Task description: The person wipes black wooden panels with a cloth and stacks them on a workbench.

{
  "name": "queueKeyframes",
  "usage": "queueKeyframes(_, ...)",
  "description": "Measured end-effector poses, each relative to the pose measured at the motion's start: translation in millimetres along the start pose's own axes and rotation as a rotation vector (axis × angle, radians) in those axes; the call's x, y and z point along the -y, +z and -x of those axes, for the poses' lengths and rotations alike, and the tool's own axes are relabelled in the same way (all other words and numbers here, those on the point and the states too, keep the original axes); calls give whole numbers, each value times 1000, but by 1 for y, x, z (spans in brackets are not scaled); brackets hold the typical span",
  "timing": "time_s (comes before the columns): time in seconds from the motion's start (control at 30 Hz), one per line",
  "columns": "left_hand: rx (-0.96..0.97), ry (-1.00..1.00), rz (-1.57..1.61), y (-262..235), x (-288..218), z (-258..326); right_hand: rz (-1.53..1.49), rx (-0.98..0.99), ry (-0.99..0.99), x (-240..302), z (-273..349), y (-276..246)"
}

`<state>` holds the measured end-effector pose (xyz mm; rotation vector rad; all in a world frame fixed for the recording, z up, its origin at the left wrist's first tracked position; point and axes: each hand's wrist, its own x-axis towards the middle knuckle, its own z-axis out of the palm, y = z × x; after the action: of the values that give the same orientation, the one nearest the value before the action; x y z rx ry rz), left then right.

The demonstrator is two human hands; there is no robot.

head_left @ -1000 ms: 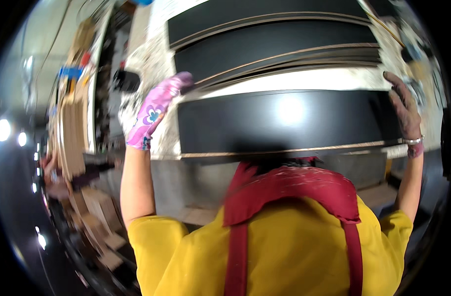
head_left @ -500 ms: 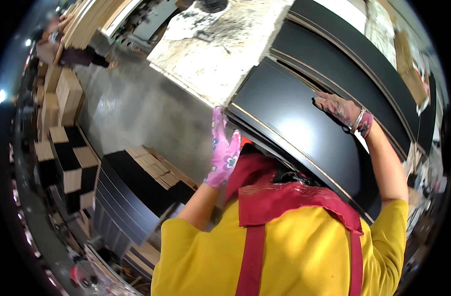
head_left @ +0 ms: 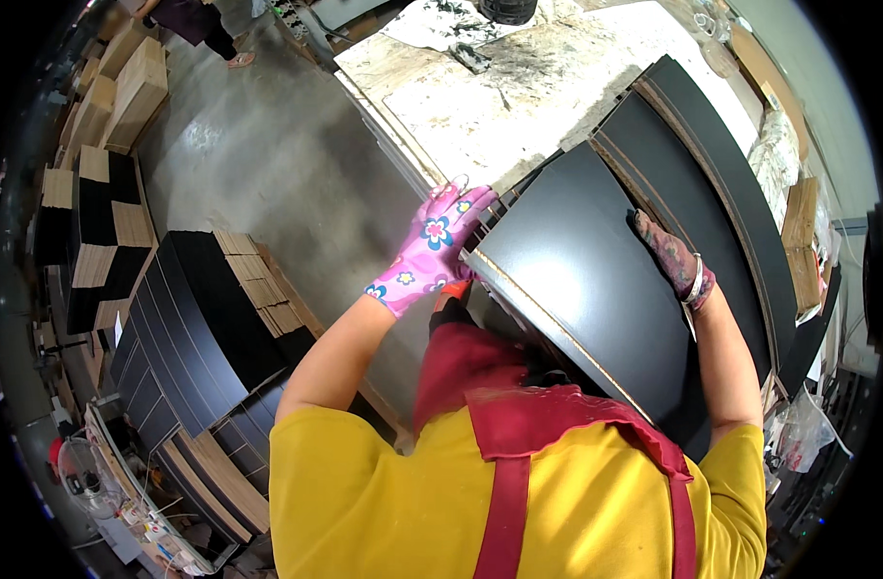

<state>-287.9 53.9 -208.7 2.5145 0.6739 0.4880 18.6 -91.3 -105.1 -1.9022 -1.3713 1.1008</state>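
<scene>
A glossy black panel [head_left: 569,261] with a bare brown edge lies on top of a stack in front of me. My left hand [head_left: 434,239], in a pink flowered glove, rests at the stack's left end with its fingers stretched toward the panel corners; the fingertips are partly hidden there. My right hand [head_left: 669,257], in a stained pinkish glove with a pale band at the wrist, lies flat along the far side of the top panel, fingers extended. Beyond it are more black panels [head_left: 688,193] in neighbouring stacks.
Behind the panels stands a pale, paint-smeared worktable [head_left: 548,92] with a black container [head_left: 507,10] on it. Stacked black boards [head_left: 186,323] fill the left. Brown cartons [head_left: 133,92] and another person [head_left: 195,21] are at the far left. A caged fan [head_left: 86,478] is at lower left.
The view has shifted, bringing more worktable into sight. My left hand has turned from upright to leaning over the stack's end. My right hand remains on the top panel's far side.
</scene>
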Motion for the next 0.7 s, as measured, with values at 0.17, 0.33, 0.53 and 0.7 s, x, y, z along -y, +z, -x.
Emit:
queueKeyframes(0.17, -217, 31, -176, 20, 5, -10, -2, 174, -101, -33, 2, -4)
queueKeyframes(0.33, -189, -67, -165, 21, 2, -9, -235, 324, 26, -12, 12, -5)
queueKeyframes(0.53, -145, -396, 843, -60, -13, 26, 56, 272, -17, 22, 61, -18)
queueKeyframes(0.7, 43, -55, 378, -60, -78, -22, 238, 86, 230, 21, 81, -10)
